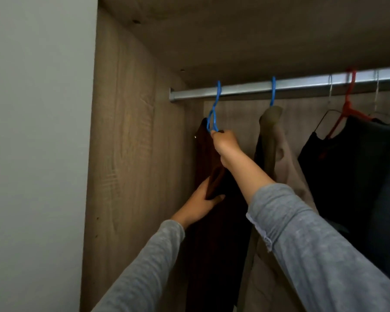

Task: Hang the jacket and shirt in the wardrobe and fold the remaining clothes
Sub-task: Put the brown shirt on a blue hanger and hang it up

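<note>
A dark brown shirt hangs on a blue hanger whose hook is over the metal wardrobe rail, near the rail's left end. My right hand grips the neck of that hanger just under the hook. Lower down, my left hand holds a fold of the brown shirt's front edge between thumb and fingers. To the right, a beige jacket hangs from a second blue hanger.
The wardrobe's wooden side wall stands close on the left. Dark garments on a red hanger and wire hangers crowd the rail's right part. A white wall lies left of the wardrobe.
</note>
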Available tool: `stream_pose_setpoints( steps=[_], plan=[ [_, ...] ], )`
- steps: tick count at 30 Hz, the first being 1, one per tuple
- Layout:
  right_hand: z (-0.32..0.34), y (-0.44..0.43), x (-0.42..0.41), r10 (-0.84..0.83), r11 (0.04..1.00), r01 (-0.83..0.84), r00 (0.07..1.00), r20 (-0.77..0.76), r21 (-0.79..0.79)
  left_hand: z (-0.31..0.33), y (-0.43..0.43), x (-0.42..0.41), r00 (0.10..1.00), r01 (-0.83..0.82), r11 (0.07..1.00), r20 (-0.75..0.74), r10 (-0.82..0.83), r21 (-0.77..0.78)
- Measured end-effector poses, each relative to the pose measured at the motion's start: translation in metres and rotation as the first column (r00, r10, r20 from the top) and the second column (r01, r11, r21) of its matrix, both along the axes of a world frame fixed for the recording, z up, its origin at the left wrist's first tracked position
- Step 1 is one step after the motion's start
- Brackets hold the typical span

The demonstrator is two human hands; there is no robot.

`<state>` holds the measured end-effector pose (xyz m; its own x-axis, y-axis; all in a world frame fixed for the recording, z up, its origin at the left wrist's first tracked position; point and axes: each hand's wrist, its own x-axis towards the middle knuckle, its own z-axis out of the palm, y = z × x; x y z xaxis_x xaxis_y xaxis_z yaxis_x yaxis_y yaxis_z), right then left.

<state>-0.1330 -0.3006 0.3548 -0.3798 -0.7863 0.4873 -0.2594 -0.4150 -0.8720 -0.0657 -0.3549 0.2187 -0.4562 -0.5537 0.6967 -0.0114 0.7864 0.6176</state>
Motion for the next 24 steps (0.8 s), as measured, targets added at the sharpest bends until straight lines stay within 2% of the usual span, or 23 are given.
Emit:
stream_pose_setpoints(
  steps=[3,7,11,14,17,20,24],
  plan=[
    [-0.009,-0.007,-0.006,-0.009,0.999,0.012,0.997,-0.081,0.044,-0.016,-0.004,-0.004,1.000,0.022,1.000,-0.001,-0.022,0.021],
    [-0.017,-0.007,-0.007,-0.056,0.998,0.061,0.966,-0.251,0.013,-0.035,-0.002,-0.005,1.000,0.010,0.994,-0.025,-0.008,0.107],
    [-0.033,0.003,-0.007,-0.095,0.995,0.103,0.951,-0.293,0.010,-0.057,0.016,-0.002,0.999,-0.020,0.990,-0.038,0.025,0.143],
    [-0.050,0.020,-0.007,-0.174,0.984,0.153,0.924,-0.341,-0.087,-0.071,0.030,0.002,0.991,-0.075,0.984,-0.100,0.092,0.163],
    [-0.073,0.040,-0.002,-0.286,0.953,0.218,0.873,-0.395,-0.210,-0.088,0.051,0.009,0.988,-0.115,0.977,-0.085,0.132,0.179],
    [-0.102,0.068,0.004,-0.298,0.953,0.245,0.867,-0.399,-0.181,-0.107,0.082,0.022,0.986,-0.133,0.973,-0.074,0.149,0.188],
    [-0.149,0.116,0.013,-0.283,0.956,0.287,0.866,-0.413,-0.054,-0.137,0.141,0.042,0.996,-0.081,0.966,0.001,0.084,0.246]
  ],
)
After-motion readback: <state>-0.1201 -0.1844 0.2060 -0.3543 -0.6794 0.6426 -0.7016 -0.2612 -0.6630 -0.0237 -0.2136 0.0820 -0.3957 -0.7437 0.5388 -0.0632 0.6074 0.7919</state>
